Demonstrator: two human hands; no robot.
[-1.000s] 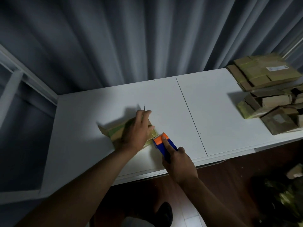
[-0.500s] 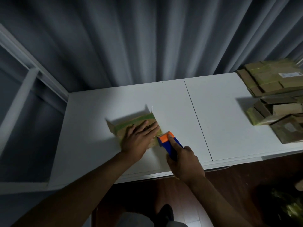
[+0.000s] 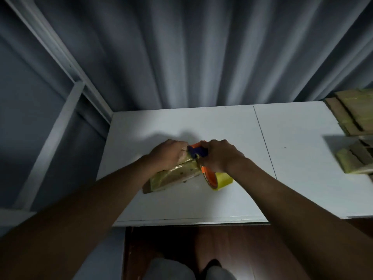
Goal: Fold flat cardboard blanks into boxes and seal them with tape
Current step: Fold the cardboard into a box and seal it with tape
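Moved from flat on top of the box (image 3: 177,175) to gripping its far end: left hand (image 3: 168,156). Swung up over the box from beside it: right hand (image 3: 219,155) with tape dispenser (image 3: 198,153), yellow roll (image 3: 221,180) now showing. Box turned and lifted at its far end.

Both bare forearms reach in from the near edge and converge over the middle of the tabletop. Left hand (image 3: 168,156) is knuckles-up, fingers curled down onto the far end of the box (image 3: 173,176). Right hand (image 3: 219,155) is fisted tight around the tape dispenser (image 3: 198,153), almost touching the left.
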